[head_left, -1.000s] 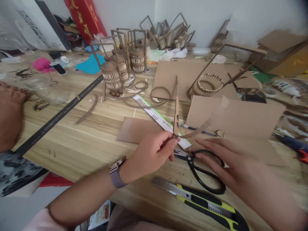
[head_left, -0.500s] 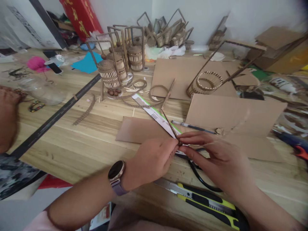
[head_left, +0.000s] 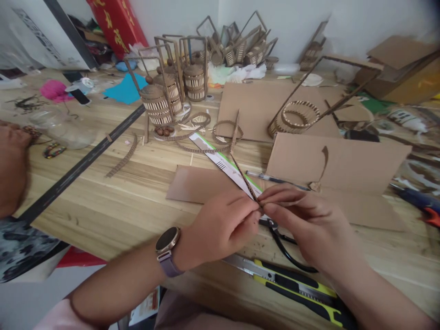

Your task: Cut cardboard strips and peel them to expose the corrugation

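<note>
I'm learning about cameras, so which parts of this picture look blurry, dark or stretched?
Head view: the clear jar looks smeared, and the white box beyond it stretched; head view: the top right corner is dark; head view: the table looks shadowed below the left hand; head view: where the fingers meet the brown strip, detail is soft.

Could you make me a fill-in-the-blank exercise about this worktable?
The left hand and right hand meet at a strip that is ____ in colour.
The watch is on the ____ wrist.
The handle of the scissors is ____ in colour.
The utility knife has a black and ____ handle.
Missing words: brown; left; black; yellow.
</note>
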The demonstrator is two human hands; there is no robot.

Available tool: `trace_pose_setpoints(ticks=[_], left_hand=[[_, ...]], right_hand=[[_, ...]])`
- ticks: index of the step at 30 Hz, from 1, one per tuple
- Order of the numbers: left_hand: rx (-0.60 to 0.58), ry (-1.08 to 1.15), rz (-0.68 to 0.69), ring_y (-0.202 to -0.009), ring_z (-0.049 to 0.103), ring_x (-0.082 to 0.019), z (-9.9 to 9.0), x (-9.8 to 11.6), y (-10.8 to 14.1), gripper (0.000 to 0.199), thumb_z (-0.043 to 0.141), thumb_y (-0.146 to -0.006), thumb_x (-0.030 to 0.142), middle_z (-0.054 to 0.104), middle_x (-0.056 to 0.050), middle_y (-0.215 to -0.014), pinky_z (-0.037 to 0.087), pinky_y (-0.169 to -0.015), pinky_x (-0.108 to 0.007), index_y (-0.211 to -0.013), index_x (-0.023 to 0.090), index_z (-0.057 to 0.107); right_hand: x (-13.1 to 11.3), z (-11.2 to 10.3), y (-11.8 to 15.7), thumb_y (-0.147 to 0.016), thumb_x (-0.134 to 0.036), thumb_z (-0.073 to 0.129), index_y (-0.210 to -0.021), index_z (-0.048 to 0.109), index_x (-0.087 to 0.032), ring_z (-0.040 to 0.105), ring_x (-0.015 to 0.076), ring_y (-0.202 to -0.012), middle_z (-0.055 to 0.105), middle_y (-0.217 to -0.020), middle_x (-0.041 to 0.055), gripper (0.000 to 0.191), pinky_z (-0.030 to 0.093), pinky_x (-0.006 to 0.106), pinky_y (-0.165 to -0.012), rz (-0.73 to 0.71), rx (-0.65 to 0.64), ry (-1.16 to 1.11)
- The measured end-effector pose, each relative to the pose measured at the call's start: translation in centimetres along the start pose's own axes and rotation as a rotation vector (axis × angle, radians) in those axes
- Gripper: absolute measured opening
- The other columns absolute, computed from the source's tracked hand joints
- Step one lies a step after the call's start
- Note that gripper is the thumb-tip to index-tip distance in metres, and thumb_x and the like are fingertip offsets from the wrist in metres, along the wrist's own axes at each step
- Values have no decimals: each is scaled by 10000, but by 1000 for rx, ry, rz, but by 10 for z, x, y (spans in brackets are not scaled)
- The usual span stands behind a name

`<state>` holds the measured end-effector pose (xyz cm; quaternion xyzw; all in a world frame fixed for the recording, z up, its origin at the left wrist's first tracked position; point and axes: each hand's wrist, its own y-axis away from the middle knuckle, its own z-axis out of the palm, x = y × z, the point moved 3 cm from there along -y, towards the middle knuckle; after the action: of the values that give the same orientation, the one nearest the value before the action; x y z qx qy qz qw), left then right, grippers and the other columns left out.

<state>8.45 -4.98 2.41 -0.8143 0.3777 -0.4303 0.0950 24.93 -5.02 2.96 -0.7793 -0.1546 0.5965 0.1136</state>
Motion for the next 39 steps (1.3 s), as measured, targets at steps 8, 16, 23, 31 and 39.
trace_pose_setpoints(ticks=[8,16,23,31,39], left_hand=[[-4,140,-108,-628,445,-116,-2,-3,-1,227,450,-960,172,517,22,-695,396,-640,-245,-735,194,475],[-6,199,-122,-627,421,-114,-2,-2,-3,233,442,-959,169,451,35,-679,359,-626,-244,-728,199,435],[-18,268,-133,-657,423,-112,-2,-3,-4,254,437,-963,155,411,42,-687,345,-635,-246,-716,201,394],[-55,500,-317,-652,408,-98,1,-8,-2,373,448,-1034,381,420,50,-687,337,-608,-230,-716,187,444],[-110,586,-511,-579,392,-92,5,-14,-1,318,468,-977,307,439,51,-629,290,-500,-219,-685,183,500]], right_hand=[[10,1,0,-849,-334,734,-801,771,-295,703,144,-814,756,-821,-2,72,584,248,-734,88,-82,-92],[2,2,1,-891,-314,682,-788,715,-268,686,132,-814,728,-787,-16,117,561,250,-770,-60,-16,101],[0,3,3,-936,-239,610,-838,669,-261,685,125,-844,717,-818,-18,117,563,240,-759,-172,-18,241],[-11,7,12,-933,-182,571,-963,659,-249,704,180,-878,731,-889,28,115,575,308,-736,-440,17,680],[-10,5,13,-913,-215,600,-983,691,-270,717,211,-861,735,-928,45,128,592,367,-745,-383,-13,650]])
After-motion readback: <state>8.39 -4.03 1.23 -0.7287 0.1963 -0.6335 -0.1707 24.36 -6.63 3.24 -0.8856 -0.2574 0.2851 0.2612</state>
